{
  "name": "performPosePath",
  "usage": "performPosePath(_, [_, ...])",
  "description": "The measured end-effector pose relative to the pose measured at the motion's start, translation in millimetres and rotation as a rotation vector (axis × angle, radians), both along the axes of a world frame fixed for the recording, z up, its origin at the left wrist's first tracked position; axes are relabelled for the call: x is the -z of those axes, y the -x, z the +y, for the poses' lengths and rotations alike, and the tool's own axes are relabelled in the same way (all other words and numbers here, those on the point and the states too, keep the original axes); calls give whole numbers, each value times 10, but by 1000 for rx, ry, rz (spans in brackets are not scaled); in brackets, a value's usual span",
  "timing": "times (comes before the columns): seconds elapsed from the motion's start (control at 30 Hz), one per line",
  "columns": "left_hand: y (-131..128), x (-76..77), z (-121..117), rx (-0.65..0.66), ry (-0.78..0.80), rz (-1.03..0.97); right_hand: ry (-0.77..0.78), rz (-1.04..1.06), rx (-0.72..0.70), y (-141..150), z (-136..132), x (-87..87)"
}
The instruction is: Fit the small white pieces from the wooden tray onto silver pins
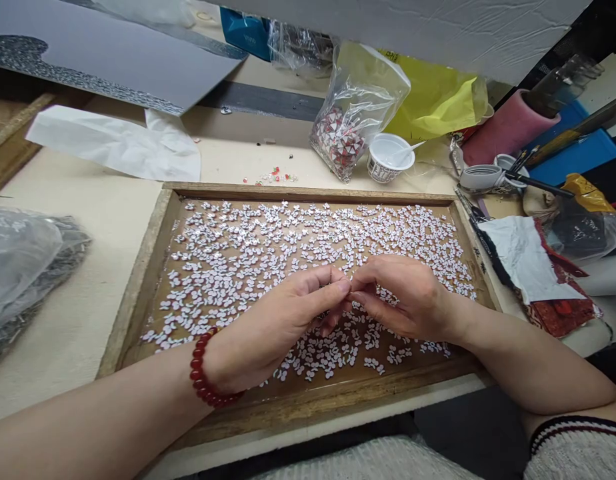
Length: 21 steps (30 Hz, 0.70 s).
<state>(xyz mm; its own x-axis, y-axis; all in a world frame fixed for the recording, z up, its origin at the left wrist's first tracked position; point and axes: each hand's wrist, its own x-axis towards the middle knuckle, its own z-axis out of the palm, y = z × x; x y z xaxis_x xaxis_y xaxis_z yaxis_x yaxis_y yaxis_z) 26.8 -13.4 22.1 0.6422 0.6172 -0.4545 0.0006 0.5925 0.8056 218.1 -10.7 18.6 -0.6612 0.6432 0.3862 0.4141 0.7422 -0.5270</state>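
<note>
My left hand (298, 307), with a red bead bracelet (202, 373) at its wrist, is closed, thumb and index finger pinched together. Facing it, my right hand (403, 293) is pinched shut too, and the fingertips of both meet over the middle of a shallow wooden tray (308, 195). Whatever sits between the fingertips is too small or hidden to name. Beneath the hands, many small whitish pieces (223, 273) with rounded lobes lie spread over the brown tray bottom. Both hands hide part of these pieces.
Behind the tray stand a clear bag of red and white pieces (338, 143) and a white cup (388, 157) with a spoon. Small red bits (277, 175) lie nearby. White tissue (123, 143) is at back left, a plastic bag (28, 273) at left, a pink roll (508, 130) at right.
</note>
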Motion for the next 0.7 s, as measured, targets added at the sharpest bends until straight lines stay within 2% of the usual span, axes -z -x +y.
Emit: performPosePath(0.7, [0,8,1,-10,-8,-6,4,-9,-7,4,16,-14])
